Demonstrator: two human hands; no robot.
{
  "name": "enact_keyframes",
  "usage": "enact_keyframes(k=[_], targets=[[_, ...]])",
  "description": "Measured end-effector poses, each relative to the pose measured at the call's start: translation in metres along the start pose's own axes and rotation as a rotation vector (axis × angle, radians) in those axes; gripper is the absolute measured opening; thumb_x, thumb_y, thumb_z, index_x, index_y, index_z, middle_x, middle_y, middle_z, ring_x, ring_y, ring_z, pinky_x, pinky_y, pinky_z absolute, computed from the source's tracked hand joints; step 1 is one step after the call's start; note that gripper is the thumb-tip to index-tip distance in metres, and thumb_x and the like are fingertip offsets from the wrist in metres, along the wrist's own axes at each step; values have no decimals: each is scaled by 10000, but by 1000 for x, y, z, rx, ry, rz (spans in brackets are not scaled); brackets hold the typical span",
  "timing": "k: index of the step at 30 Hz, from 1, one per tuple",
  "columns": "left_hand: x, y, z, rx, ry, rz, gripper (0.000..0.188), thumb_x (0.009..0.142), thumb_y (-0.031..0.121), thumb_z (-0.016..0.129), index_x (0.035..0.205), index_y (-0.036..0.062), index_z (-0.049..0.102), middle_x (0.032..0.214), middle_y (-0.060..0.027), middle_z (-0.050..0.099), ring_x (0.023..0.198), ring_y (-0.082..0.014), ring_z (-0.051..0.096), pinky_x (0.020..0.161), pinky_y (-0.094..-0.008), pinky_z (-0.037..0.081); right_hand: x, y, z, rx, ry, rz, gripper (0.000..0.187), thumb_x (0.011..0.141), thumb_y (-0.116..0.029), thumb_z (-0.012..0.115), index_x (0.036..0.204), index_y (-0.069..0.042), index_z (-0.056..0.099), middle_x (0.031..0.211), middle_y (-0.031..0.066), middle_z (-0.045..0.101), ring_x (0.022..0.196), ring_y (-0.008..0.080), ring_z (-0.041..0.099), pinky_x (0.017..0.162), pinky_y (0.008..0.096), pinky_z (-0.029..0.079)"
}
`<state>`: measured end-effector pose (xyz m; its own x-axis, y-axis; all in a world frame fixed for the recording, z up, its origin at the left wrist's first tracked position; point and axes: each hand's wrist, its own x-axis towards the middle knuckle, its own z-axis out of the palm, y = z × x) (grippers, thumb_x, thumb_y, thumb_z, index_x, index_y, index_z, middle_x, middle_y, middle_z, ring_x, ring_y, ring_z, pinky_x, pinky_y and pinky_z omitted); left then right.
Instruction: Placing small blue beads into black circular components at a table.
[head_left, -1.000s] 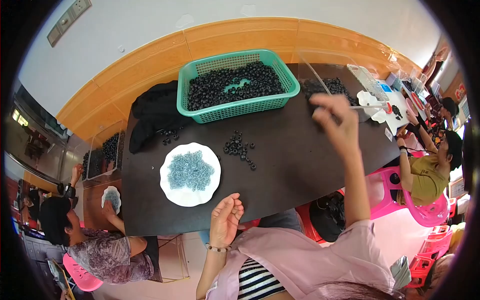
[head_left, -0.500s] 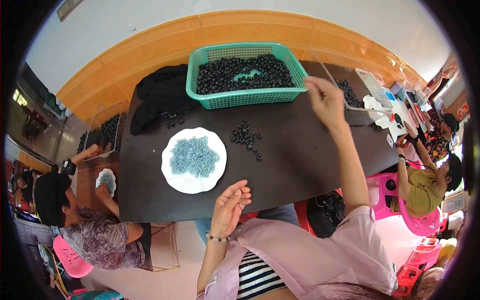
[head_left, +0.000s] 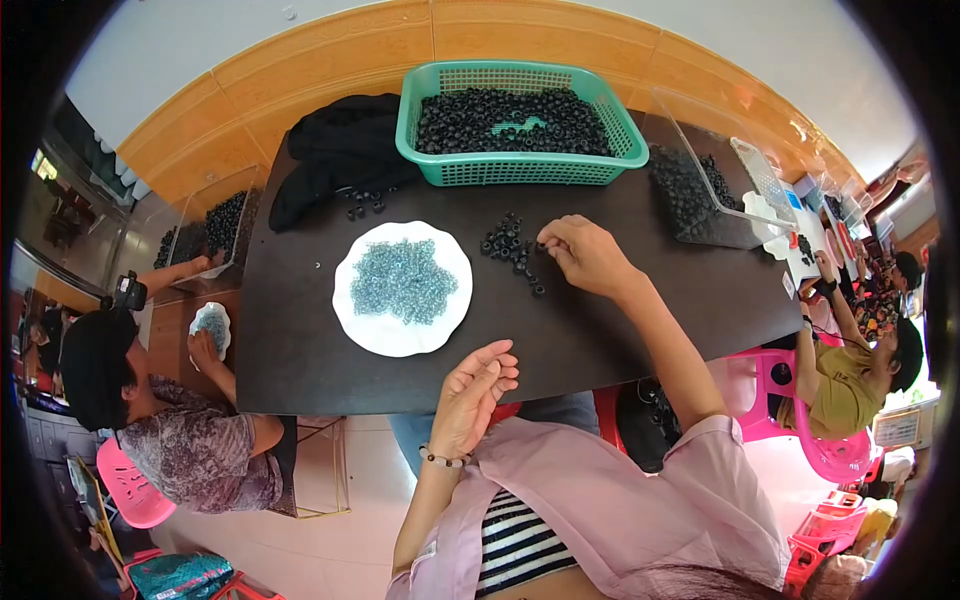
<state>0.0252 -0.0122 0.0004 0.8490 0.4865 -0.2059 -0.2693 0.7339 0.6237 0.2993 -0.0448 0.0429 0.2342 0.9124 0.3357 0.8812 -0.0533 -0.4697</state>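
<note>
My right hand is over the dark table, its thumb and fingertips pinched on a small black bead at the edge of a loose pile of black beads. Near the table's front edge my left hand is raised, palm turned up, thumb pressed against the curled fingers; anything between them is too small to make out. A white scalloped plate lies left of the pile and carries many tiny clear bluish beads.
A green plastic basket of black beads stands at the back, beside a black cloth. Clear bins of black beads sit at the right and far left. A person works at the left; others sit at the right on pink chairs.
My right hand has come down from beside the basket's right end to the loose black beads. My left hand keeps its pinched pose. The whole view has shifted slightly.
</note>
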Motion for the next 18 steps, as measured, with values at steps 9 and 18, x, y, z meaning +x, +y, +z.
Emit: enact_keyframes(k=[9, 18], targets=[[3, 1, -2, 25, -2, -18, 304, 976, 98, 512, 1254, -21, 539, 1072, -71, 613, 945, -118, 584, 848, -269, 487, 4, -16, 12, -26, -107, -166, 249, 766, -23, 628, 989, -115, 690, 863, 68, 605, 897, 276, 562, 739, 379, 499], [4, 1, -2, 9, 10, -14, 311, 974, 100, 515, 1255, -32, 535, 1049, -69, 625, 913, -113, 600, 816, -256, 508, 10, -11, 17, -71, -157, -181, 173, 767, -65, 670, 932, -107, 699, 844, 50, 600, 877, 268, 543, 727, 373, 490]])
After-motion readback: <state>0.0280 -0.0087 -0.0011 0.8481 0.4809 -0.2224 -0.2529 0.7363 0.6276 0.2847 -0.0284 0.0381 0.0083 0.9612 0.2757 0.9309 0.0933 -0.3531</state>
